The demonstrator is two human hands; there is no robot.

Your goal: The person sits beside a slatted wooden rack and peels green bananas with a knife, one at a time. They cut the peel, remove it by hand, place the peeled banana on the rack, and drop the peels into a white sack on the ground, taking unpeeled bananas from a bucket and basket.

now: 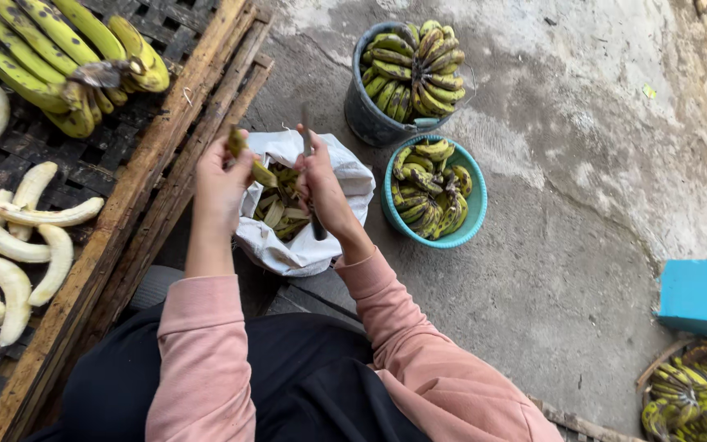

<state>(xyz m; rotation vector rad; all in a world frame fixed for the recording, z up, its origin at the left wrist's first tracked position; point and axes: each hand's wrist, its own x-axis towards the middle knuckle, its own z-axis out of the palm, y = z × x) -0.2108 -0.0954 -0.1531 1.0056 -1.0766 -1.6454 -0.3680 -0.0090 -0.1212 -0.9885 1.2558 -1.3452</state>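
Your left hand (pixel 221 182) held a green banana (pixel 249 160), fingers closed round it, over the white sack (pixel 308 245) of peels; your right hand (pixel 321 184) gripped a knife (pixel 311 184), blade up, just beside those fingers. Risk judged: the blade worked close to your left fingers, so a slip on the skin could have cut them. A loosened grip could have dropped the fruit among the peels rather than onto the slatted rack (pixel 116 155) of peeled bananas (pixel 10 254).

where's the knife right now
The knife is in the right hand, centre of the head view, blade up over the white bag of peels, just left of the teal bowl.
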